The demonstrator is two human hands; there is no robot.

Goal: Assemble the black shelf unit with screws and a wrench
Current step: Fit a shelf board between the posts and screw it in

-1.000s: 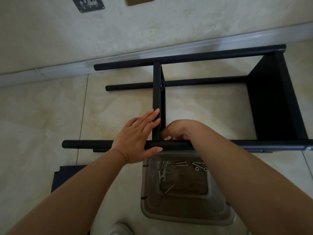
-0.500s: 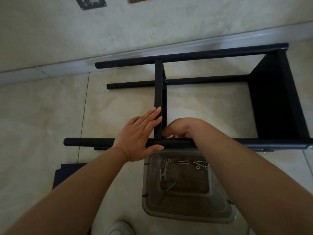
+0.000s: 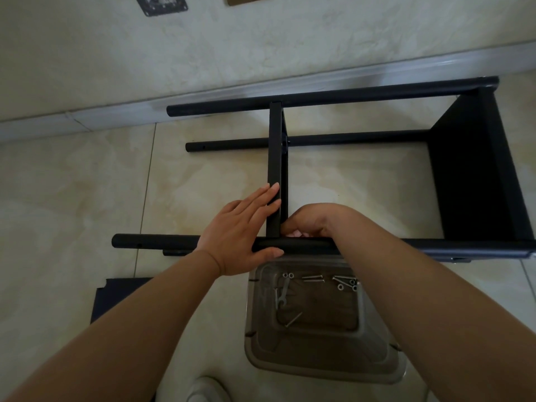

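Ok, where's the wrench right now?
In the head view the wrench lies unused in the clear plastic tray on the floor, near its left wall, just below the near black tube and beside the loose screws.

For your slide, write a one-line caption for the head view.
Left hand steadies the shelf panel while the right hand works at its joint with the front tube.
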